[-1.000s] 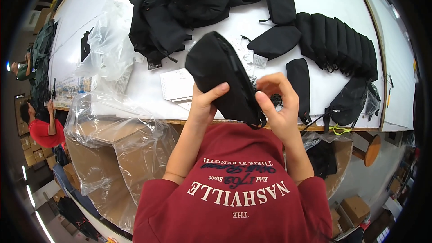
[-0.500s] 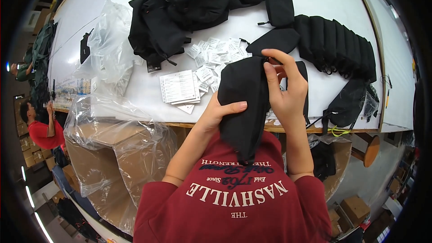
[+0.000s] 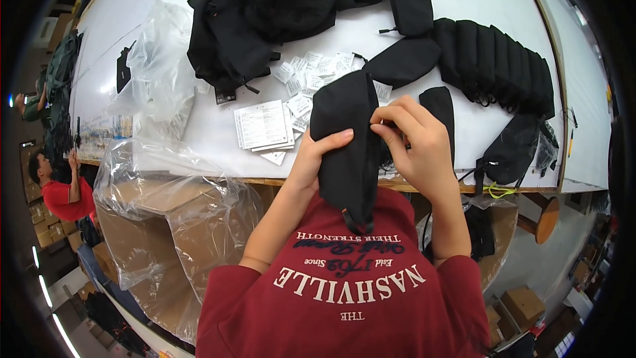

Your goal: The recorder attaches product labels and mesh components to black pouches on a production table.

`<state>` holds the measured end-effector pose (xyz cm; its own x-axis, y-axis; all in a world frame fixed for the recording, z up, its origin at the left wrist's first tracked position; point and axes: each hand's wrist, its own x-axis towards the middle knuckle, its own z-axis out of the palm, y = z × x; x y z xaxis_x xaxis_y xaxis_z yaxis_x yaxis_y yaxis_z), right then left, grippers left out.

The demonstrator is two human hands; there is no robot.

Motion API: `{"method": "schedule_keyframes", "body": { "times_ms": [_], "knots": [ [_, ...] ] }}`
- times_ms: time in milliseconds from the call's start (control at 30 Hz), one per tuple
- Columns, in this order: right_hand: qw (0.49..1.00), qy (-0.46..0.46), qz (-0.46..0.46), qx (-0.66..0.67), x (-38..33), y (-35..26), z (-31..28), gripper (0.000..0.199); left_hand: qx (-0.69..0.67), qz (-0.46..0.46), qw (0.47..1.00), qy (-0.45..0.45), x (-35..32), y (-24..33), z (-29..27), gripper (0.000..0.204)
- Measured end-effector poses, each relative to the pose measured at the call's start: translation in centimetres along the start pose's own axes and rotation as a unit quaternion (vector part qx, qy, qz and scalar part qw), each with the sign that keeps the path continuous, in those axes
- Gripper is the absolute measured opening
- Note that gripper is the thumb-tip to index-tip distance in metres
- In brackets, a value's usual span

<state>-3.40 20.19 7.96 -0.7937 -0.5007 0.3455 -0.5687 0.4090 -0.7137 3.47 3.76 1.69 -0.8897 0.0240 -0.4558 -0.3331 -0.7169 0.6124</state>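
A black fabric pouch is held upright in front of my chest, its narrow end with a small tab hanging down against the maroon shirt. My left hand grips its left side, thumb lying across the front and the other fingers hidden behind. At the pouch's right edge, my right hand pinches with thumb and forefinger; whatever lies between the fingertips is too small to make out. Small white labels lie scattered behind the pouch. A stack of larger white cards lies left of it.
A row of black pouches stands at the right, and a pile of black bags at the back. Clear plastic lies at left, above a plastic-lined carton. A loose black pouch lies beside my right hand. Other people work far left.
My right hand has moved down along the pouch's right edge from its top corner. The pouch has shifted slightly up and left, with my left hand still gripping it.
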Motion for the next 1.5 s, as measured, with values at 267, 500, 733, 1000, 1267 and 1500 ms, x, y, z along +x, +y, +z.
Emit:
{"method": "schedule_keyframes", "body": {
  "times_ms": [267,500,733,1000,1267,1500],
  "knots": [
    [0.979,-0.173,-0.024,0.105,-1.5,-1.8,0.3,0.012,-0.202,-0.089,0.974,-0.045,2.4,1.1,-3.5,0.027],
    [0.971,-0.206,-0.018,0.120,-1.6,-1.9,0.8,0.011,-0.208,-0.057,0.976,-0.045,2.7,1.3,-4.3,0.026],
    [0.968,-0.211,-0.008,0.139,-1.9,-1.3,0.9,0.010,-0.163,-0.044,0.985,-0.018,2.9,0.9,-4.5,0.025],
    [0.959,-0.206,0.028,0.193,-2.2,-0.2,0.9,0.009,-0.031,0.050,0.994,0.089,2.0,1.5,-3.1,0.031],
    [0.952,-0.080,-0.185,-0.232,-2.5,-0.6,1.4,0.051,-0.063,0.035,0.996,0.059,0.1,2.6,-0.7,0.028],
    [0.997,-0.025,-0.070,0.022,-1.7,1.9,0.0,0.057,0.282,0.258,0.919,0.095,-1.0,-0.4,-2.9,0.053]
  ]
}}
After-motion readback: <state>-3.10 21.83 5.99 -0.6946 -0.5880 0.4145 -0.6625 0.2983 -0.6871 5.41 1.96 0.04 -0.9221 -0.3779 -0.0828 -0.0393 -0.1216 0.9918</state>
